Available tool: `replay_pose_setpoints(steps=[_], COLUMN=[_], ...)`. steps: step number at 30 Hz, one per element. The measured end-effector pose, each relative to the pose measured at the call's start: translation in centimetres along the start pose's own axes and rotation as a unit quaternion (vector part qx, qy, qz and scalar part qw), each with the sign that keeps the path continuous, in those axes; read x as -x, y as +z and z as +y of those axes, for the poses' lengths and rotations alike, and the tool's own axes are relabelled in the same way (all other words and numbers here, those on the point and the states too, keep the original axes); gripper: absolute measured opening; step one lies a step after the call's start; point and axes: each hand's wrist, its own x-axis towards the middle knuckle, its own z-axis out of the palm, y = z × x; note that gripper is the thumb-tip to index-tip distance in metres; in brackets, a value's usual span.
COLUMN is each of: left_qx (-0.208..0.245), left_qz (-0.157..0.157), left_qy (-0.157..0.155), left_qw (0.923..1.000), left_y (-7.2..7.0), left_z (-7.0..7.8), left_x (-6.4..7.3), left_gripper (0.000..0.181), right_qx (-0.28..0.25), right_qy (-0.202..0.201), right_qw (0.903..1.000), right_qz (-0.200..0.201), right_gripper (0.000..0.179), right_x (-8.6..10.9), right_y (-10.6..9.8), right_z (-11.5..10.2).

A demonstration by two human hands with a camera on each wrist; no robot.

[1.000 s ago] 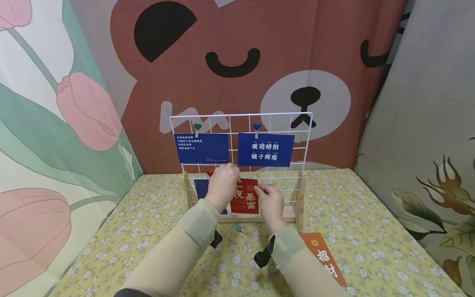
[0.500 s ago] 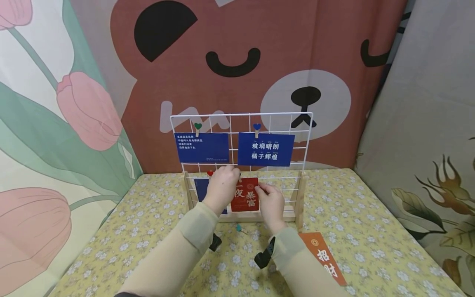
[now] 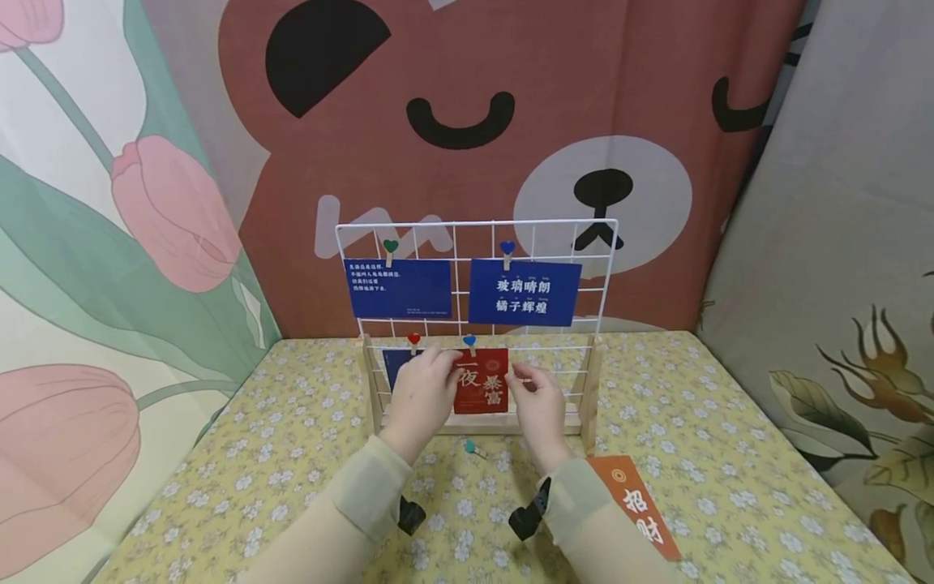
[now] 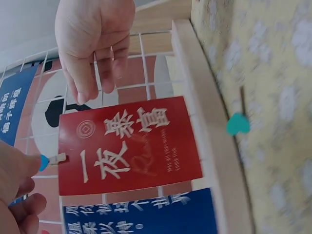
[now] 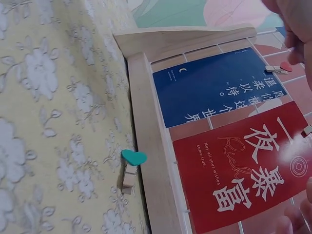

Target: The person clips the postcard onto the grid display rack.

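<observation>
A red card point(image 3: 481, 383) hangs on the lower part of a white wire grid rack point(image 3: 430, 223), under a blue heart clothespin point(image 3: 470, 344). My left hand point(image 3: 422, 401) is near that clothespin, its fingers loosely bent with nothing held. In the left wrist view, the fingertips are apart from the clothespin. Beside the card's right edge is my right hand point(image 3: 540, 414), fingers relaxed, just off the card. To the left, a blue card point(image 4: 146, 217) hangs from a red heart clothespin point(image 3: 414, 341), partly hidden by my left hand in the head view.
Two blue cards hang higher, the left card point(image 3: 409, 300) from a green heart clothespin point(image 3: 390, 250), the right card point(image 3: 521, 312) from a blue one. A teal heart clothespin point(image 3: 471, 447) lies before the rack's wooden base point(image 3: 489, 424). An orange card point(image 3: 635, 503) lies at right.
My left hand has let go of the blue clothespin and moved left and down, uncovering it. My right hand has come away from the red card's edge. The card stays hanging on the grid.
</observation>
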Motion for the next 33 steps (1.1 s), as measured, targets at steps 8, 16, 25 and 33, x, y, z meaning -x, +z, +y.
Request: replay_pose_setpoints(steps=[8, 16, 25, 33], left_qx=[0.155, 0.293, 0.413, 0.452], left_qz=[-0.088, -0.110, -0.138, -0.173], left_qy=[-0.156, -0.220, -0.275, -0.287], left_qw=[0.9714, 0.9239, 0.8569, 0.8264], left_y=[0.5, 2.0, 4.5, 6.0], left_z=[0.7, 2.1, 3.7, 5.4], left_x=[2.7, 5.0, 6.6, 7.4], left_gripper=[0.031, 0.026, 0.026, 0.030], right_qx=[0.025, 0.075, 0.074, 0.094], right_qy=[0.020, 0.037, 0.056, 0.094], right_qw=[0.9981, 0.9905, 0.9846, 0.9774], right_qz=[-0.053, -0.108, -0.148, -0.165], right_gripper=[0.031, 0.034, 0.040, 0.037], right_x=[1.0, 1.7, 2.3, 2.5], right_y=[-1.0, -2.9, -5.4, -7.6], right_z=[0.0, 0.3, 1.5, 2.0])
